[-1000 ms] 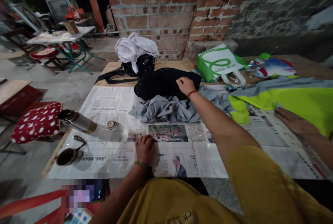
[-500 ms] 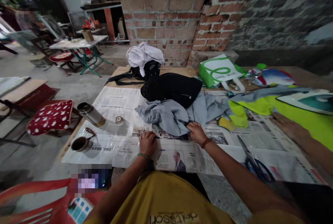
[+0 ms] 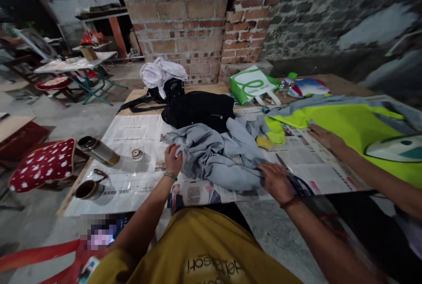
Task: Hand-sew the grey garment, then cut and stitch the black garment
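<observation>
A crumpled grey garment [image 3: 211,152] lies on the newspaper in front of me; its exact kind does not show. My right hand [image 3: 277,182] is closed on its right end, near the front of the table. At the garment's left edge, my left hand [image 3: 173,159] has its fingers bent and slightly apart, touching or almost touching the cloth. Scissors with dark blue handles [image 3: 301,185] lie just right of my right hand, partly hidden by it. Behind the garment is a black fabric item [image 3: 199,109].
On the right, another person's hand [image 3: 326,136] rests by a neon-yellow and grey garment [image 3: 349,121], with an iron [image 3: 395,148] on it. A mug [image 3: 88,189], flask [image 3: 99,150] and lid [image 3: 136,154] stand on the left. A green-white bag [image 3: 252,84] sits at the back.
My right hand has drawn the grey garment's end rightward and toward me, spreading it over the newspaper. My left hand has moved up to its left edge. The other person's iron has moved nearer.
</observation>
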The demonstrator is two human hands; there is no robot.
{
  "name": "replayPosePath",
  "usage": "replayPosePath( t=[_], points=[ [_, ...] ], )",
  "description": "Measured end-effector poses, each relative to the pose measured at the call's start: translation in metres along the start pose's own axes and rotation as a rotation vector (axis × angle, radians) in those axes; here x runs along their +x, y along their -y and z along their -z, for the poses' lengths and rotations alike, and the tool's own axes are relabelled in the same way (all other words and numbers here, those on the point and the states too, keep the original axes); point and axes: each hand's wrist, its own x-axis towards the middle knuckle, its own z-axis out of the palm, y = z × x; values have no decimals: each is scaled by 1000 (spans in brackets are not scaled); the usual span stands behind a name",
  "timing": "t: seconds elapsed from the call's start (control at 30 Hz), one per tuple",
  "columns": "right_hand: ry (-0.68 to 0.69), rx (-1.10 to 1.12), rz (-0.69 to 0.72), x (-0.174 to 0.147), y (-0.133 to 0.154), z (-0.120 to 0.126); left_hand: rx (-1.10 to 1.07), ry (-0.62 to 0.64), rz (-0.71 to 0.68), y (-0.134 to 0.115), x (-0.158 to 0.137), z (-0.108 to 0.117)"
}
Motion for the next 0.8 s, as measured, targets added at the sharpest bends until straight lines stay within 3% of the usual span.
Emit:
replayPosePath(
  t=[0.1,0.27,0.43,0.57,0.67,0.8],
  points=[
    [-28,85,23,15,48,-3,87,149,-70,-20,8,-13],
    [55,110,-56,33,94,-28,236,376,23,-22,-4,-21],
    [280,79,-79,26,93,-40,189,508,9,-10,-26,-4],
    [370,60,27,22,87,-35,165,668,-63,-10,-35,1],
    [396,46,10,27,81,-35,121,778,-155,-14,-37,-2],
    [347,64,12,38,76,-35,26,716,-151,-22,-34,-1]
  ],
)
